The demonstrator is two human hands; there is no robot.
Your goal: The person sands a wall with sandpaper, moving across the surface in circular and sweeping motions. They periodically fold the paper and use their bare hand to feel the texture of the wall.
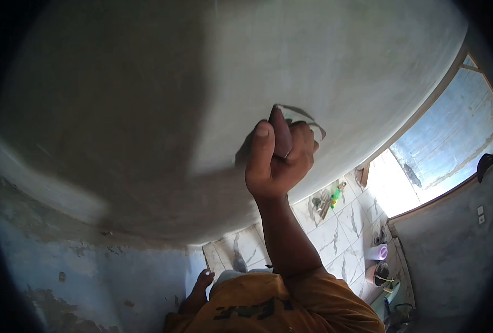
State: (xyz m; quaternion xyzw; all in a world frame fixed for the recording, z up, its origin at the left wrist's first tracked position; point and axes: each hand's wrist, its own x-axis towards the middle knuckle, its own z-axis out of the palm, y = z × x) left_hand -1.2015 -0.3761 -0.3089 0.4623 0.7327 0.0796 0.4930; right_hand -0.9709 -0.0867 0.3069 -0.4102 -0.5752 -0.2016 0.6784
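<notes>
My right hand [282, 158] is raised to the grey plastered wall [340, 61], its fingers and thumb closed round a folded sheet of sandpaper [281, 132]. The sheet is dark reddish-brown, and its loose edges stick out past my knuckles against the wall. Low at my side, beside the patchy blue wall [141, 283], is my left hand [204, 278]. Its fingers look curled, with a small white spot at them that I cannot make out.
White marbled tiles [335, 241] cover the floor below. A green bottle [335, 198], a purple-white container [378, 252] and a bucket [377, 274] stand at right. Bright light enters through the doorway [393, 186]. Switches [481, 215] sit on the far-right wall.
</notes>
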